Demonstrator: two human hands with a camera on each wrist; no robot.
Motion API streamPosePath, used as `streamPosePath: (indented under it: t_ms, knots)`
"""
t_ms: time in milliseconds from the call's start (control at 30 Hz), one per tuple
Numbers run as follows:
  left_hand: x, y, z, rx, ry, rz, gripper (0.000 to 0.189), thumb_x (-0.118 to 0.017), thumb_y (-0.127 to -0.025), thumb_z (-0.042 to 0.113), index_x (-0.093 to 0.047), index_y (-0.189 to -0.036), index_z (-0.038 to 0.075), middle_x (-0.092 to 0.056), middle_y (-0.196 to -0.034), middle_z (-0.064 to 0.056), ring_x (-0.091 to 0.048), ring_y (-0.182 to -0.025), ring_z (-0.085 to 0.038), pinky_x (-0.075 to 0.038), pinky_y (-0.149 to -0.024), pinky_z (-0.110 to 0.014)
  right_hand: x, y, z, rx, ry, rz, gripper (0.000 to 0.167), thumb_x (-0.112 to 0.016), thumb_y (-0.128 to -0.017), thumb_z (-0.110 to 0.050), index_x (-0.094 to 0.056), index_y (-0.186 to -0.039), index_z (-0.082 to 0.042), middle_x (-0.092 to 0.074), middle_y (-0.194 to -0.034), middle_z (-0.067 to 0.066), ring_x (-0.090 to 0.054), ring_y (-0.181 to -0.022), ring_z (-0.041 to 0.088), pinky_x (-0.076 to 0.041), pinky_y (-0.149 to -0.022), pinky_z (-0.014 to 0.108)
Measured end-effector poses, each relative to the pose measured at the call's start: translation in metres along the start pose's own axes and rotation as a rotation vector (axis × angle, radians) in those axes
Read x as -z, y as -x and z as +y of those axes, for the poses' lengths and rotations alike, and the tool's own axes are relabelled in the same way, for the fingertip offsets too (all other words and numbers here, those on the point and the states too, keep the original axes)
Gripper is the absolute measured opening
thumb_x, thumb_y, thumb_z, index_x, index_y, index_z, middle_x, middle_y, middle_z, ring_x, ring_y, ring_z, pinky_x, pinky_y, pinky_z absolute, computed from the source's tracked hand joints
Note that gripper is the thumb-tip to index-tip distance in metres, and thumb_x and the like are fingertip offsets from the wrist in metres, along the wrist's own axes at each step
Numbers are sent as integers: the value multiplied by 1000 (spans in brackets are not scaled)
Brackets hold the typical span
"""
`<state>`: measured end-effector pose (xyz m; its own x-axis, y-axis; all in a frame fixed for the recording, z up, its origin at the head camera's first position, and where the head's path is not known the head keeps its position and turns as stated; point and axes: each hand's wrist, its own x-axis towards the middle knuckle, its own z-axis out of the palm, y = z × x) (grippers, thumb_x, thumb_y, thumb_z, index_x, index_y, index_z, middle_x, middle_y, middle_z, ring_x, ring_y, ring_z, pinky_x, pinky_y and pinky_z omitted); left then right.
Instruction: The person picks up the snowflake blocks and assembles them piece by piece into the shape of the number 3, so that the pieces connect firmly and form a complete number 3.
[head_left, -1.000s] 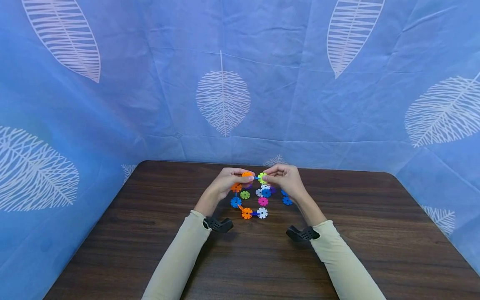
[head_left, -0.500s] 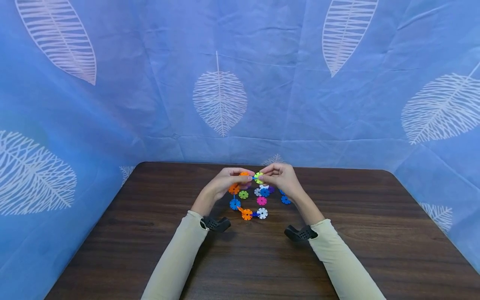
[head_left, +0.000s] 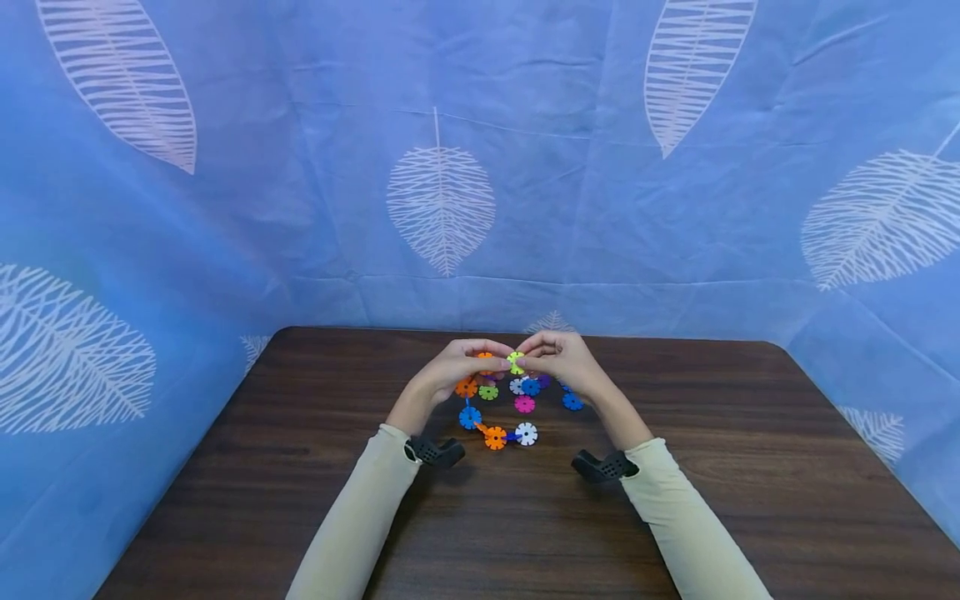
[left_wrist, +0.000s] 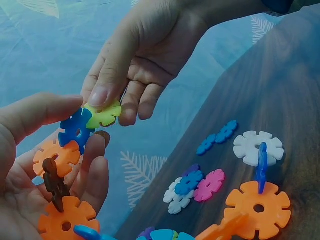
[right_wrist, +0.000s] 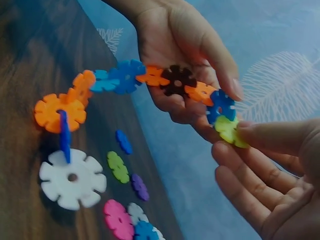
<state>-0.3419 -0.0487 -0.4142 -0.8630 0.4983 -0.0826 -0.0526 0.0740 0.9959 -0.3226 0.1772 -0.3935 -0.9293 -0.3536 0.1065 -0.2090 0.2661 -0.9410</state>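
Observation:
A chain of slotted flower-shaped plastic discs hangs in a curve from my left hand (head_left: 456, 368). In the right wrist view its links include a brown disc (right_wrist: 170, 80), orange ones, blue ones and a white disc (right_wrist: 87, 174) at the far end. The left thumb and fingers pinch the chain at a dark blue disc (left_wrist: 72, 136). My right hand (head_left: 568, 364) pinches a yellow-green disc (right_wrist: 229, 133) between thumb and fingertips. That disc meets the dark blue one at their slots, edge across edge. The two hands' fingertips nearly meet.
Loose discs lie on the dark wooden table (head_left: 480, 517): a pink disc (head_left: 524, 403), a green disc (head_left: 488, 392), and several white, blue and purple ones. A joined blue pair (left_wrist: 217, 137) lies farther right. A blue leaf-print cloth (head_left: 330, 208) hangs behind the table.
The right hand has moved left with the yellow-green disc, bringing it up against the left fingertips. The hanging part of the chain sits slightly lower in the head view.

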Motion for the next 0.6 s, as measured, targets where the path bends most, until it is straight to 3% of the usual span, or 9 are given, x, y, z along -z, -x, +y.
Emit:
streamPosePath:
  t_ms: [167,267,433,600]
  knots:
    - [1,-2,-2,-9,-4,-2,28,-73,-94,19,-74,-121,11,-68,-122,-27,-64,-106,-41,-58,-95,-46,11,1,-3,-10,63,-39,24,-72,-96,-12,-70,-112,5,-74,-102,21,-74,-90,32,-63,-83,44]
    - [1,-2,-2,-6,-6,5,29,-74,-94,19,-74,-121,10,-71,-115,-21,-66,-104,-38,-59,-93,-44,19,3,-4,-31,79,-55,27,-72,-95,-12,-68,-115,7,-73,-103,22,-74,-92,32,-63,-83,42]
    - [1,-1,-1,-2,-5,14,30,-75,-93,19,-73,-122,9,-74,-110,-16,-68,-95,-29,-60,-90,-41,34,8,-2,-51,145,-86,28,-71,-95,-9,-68,-116,9,-73,-102,22,-73,-94,34,-62,-86,46]
    - [1,0,0,0,-11,18,31,-74,-94,20,-73,-123,9,-72,-112,-17,-67,-87,-20,-60,-84,-32,49,12,12,-65,272,-133,20,-71,-95,-10,-72,-111,2,-74,-102,18,-72,-90,24,-59,-88,52]
